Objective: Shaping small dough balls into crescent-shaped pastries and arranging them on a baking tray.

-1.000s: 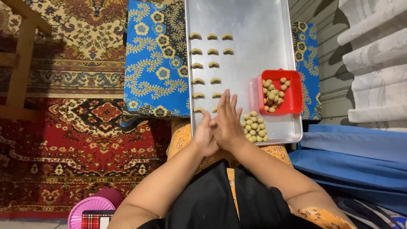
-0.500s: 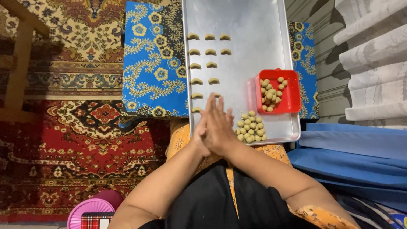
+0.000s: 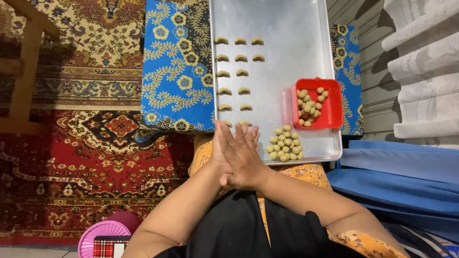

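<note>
Palms pressed flat together over tray's near edge, nothing visible between them; cannot tell if dough is inside.

Right hand (image 3: 244,160) has slid lower across left hand (image 3: 221,149) vs a sec ago. Loose dough balls (image 3: 284,143) at 3 o'clock, red tub (image 3: 334,102) at 2, shaped crescents (image 3: 239,74) at 12. Baking tray (image 3: 272,24): bare metal toward far rim.

Your left hand (image 3: 221,153) and right hand (image 3: 245,160) press palm to palm at the near edge of the metal tray (image 3: 287,62), just left of the dough balls (image 3: 285,149); the red tub (image 3: 318,104) sits right.
</note>
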